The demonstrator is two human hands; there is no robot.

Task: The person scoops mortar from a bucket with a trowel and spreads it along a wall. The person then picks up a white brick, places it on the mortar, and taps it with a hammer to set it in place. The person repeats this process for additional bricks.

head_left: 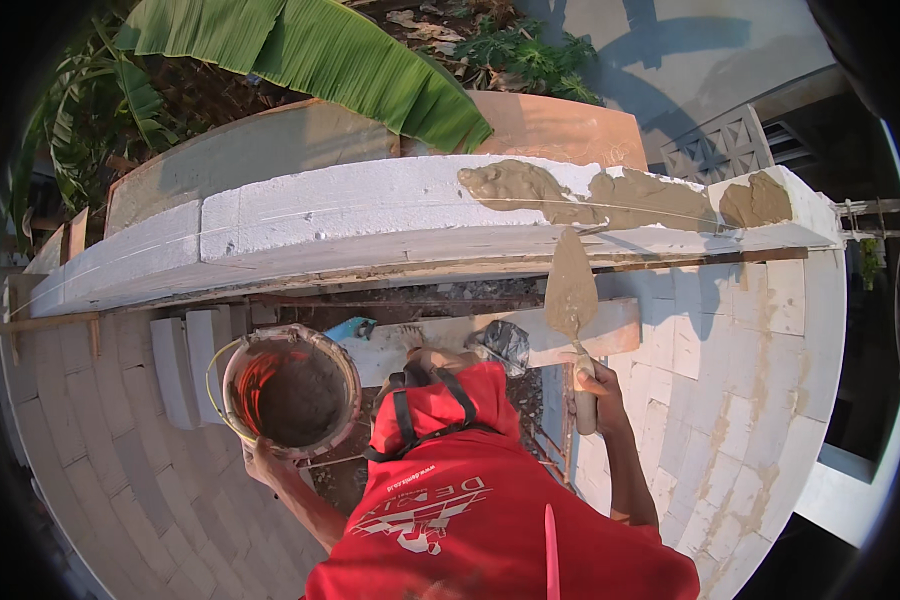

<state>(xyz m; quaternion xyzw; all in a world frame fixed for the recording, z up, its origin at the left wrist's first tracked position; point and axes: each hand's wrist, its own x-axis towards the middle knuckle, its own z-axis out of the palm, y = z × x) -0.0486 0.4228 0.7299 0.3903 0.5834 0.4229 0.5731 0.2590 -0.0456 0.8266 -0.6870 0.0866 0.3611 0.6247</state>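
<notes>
At the lower left my left hand (267, 460) grips the rim of a round bucket (340, 400) that has grey mortar inside and a thin handle standing at its side. My right hand (595, 385) is closed on the wooden handle of a trowel (572, 285), whose mortar-coated blade points up toward the wall. A course of white lightweight blocks (310, 200) runs across in front of me, with a taut string along it. Wet grey mortar (650, 200) lies in uneven patches on the top at the right, above the trowel.
Below the wall is a board (605, 325) with my bare foot, a blue object (350, 330) and a dark plastic bag (505, 345). Loose blocks (175, 370) stand at the left between block walls (750, 400). Behind are panels (560, 120), banana leaves (300, 60) and a grey building wall (670, 50).
</notes>
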